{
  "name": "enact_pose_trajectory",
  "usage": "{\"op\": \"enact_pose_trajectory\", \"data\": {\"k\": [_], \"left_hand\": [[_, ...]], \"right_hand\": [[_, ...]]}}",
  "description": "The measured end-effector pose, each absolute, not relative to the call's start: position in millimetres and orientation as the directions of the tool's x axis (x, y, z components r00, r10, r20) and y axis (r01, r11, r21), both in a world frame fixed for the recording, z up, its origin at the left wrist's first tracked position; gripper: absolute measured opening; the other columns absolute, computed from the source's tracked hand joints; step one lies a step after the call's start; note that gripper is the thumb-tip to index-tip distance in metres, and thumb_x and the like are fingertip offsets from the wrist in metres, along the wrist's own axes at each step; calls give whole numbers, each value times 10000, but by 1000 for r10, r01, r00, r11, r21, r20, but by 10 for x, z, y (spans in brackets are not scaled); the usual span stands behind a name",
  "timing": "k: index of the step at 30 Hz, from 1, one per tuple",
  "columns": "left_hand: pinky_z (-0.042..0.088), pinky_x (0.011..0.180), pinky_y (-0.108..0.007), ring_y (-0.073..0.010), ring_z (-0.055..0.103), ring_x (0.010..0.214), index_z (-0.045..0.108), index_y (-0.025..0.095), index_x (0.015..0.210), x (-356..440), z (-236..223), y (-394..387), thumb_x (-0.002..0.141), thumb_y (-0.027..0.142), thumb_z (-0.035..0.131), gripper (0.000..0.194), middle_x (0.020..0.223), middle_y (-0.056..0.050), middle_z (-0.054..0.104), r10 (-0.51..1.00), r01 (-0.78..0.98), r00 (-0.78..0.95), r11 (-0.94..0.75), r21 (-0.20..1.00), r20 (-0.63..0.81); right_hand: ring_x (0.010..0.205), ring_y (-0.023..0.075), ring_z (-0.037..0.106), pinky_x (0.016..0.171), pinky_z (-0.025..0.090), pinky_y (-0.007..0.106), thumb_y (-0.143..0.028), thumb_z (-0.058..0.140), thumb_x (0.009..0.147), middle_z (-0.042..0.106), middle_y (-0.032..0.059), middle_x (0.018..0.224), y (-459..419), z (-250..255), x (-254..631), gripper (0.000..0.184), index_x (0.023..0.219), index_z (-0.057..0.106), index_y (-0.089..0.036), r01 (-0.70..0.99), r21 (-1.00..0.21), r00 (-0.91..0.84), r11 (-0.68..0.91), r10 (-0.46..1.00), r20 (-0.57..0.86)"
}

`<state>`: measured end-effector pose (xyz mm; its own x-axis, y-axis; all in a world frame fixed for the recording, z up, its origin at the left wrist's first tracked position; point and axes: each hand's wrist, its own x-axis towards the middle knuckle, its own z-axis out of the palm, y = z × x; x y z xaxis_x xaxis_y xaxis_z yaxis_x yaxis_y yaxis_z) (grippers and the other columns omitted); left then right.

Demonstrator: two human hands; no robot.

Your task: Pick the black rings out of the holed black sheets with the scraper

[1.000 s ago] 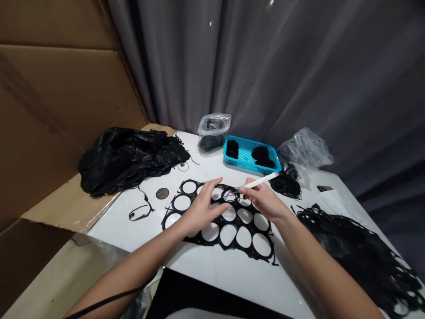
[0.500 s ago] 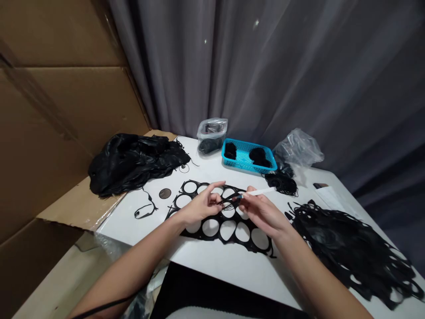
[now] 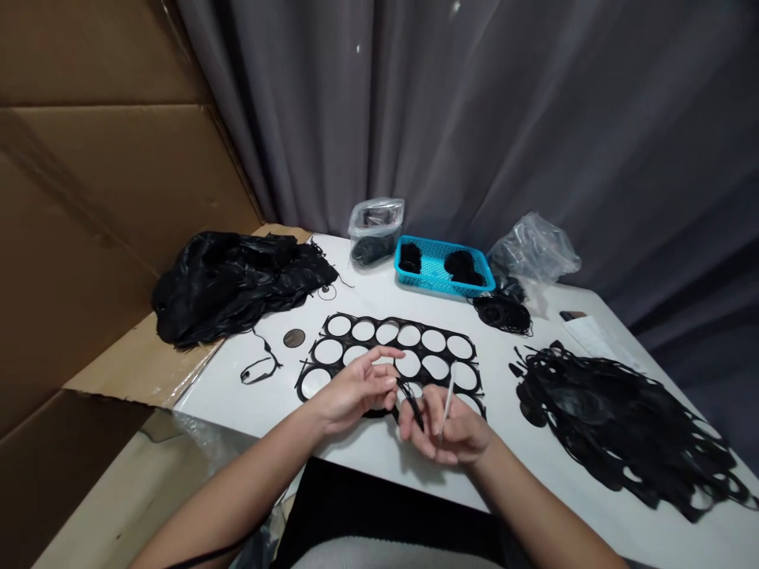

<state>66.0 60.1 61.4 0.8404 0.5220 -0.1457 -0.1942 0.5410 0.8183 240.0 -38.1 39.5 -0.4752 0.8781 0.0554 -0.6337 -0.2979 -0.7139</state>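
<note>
My left hand point(image 3: 359, 387) is closed, thumb and fingertips pinching the end of some thin black strands point(image 3: 410, 399). These stretch across to my right hand point(image 3: 454, 431), whose fingers are also curled around them. A slim white pen-like stick point(image 3: 449, 395) stands nearly upright in the same right hand; its lower end is hidden by the fingers. Beneath both hands lies a flat black sheet with rows of large round cut-outs point(image 3: 422, 348), its front part partly covered by them. Left of the sheet rests a small dark disc point(image 3: 293, 338).
A heap of black sheet material point(image 3: 231, 284) is at the left, another pile of black cut-out sheets point(image 3: 622, 431) at the right. A blue basket point(image 3: 436, 283) holding black pieces, a clear tub point(image 3: 376, 233) and a plastic bag point(image 3: 537, 249) stand along the curtain point(image 3: 474, 118).
Both hands have come back towards me, the right one further and slightly left. The white stick has swung from nearly level to upright. More of the sheet's far rows shows.
</note>
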Motion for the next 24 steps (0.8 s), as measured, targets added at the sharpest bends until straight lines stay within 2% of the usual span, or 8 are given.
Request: {"op": "enact_pose_trajectory", "data": {"k": [2, 4, 6, 7, 9, 11, 14, 24], "left_hand": [[468, 686, -252, -126, 600, 724, 564, 205, 1131, 651, 514, 587, 871, 300, 698, 308, 824, 12, 578, 652, -82, 748, 281, 956, -127], [499, 803, -319, -177, 624, 873, 578, 215, 1103, 598, 414, 582, 930, 302, 604, 195, 919, -25, 628, 778, 113, 628, -123, 986, 25], [499, 912, -393, -222, 616, 1021, 601, 218, 1121, 508, 310, 565, 957, 261, 532, 182, 1087, -71, 643, 760, 322, 619, -477, 818, 199], [493, 955, -427, -245, 606, 1091, 608, 211, 1143, 460, 254, 545, 956, 241, 522, 207, 1163, -93, 635, 717, 389, 652, -595, 703, 246], [470, 1028, -474, -287, 566, 1222, 597, 179, 1219, 379, 142, 485, 946, 216, 537, 282, 1285, -133, 607, 633, 452, 724, -736, 505, 275], [420, 1099, -498, -309, 490, 1338, 554, 146, 1305, 332, 50, 414, 945, 217, 553, 367, 1386, -160, 559, 596, 484, 753, -789, 378, 281], [375, 1145, -507, -310, 413, 1407, 504, 134, 1372, 308, -6, 344, 941, 230, 567, 446, 1458, -165, 507, 583, 504, 769, -806, 311, 263], [358, 1158, -521, -307, 372, 1434, 520, 176, 1356, 254, 50, 379, 911, 219, 596, 453, 1486, -150, 478, 586, 478, 778, -787, 391, 228]], "right_hand": [[415, 34, 403, 324, 183, 154, -471, 795, 736, 680, 33, 820, -300, 490, 2426, 418, 701, 471, -210, -603, -758, -351, -249, 936, -28], [456, 48, 410, 371, 259, 177, -448, 772, 763, 675, 18, 844, -161, 574, 2447, 391, 711, 459, -220, -546, -817, -131, -186, 982, -136], [595, 96, 523, 509, 408, 225, -411, 749, 788, 691, 32, 920, 0, 594, 2454, 353, 701, 464, -222, -400, -910, 38, -113, 990, -139], [691, 127, 571, 609, 456, 261, -394, 733, 802, 697, 42, 950, 73, 573, 2452, 315, 704, 489, -222, -282, -956, 75, -85, 991, -110], [840, 179, 611, 774, 472, 328, -370, 685, 837, 705, 50, 969, 179, 484, 2440, 214, 745, 563, -220, -11, -999, 67, -47, 997, -48], [914, 205, 618, 851, 452, 361, -348, 620, 878, 706, 44, 961, 216, 366, 2421, 146, 807, 612, -221, 223, -975, 17, -24, 1000, -21], [927, 211, 623, 873, 438, 368, -322, 555, 912, 699, 34, 952, 178, 228, 2395, 153, 799, 595, -226, 391, -920, -28, 14, 1000, 3], [904, 218, 630, 835, 453, 355, -320, 540, 937, 687, 25, 895, 126, 174, 2353, 175, 783, 570, -241, 443, -897, -2, 11, 1000, 11]]}}
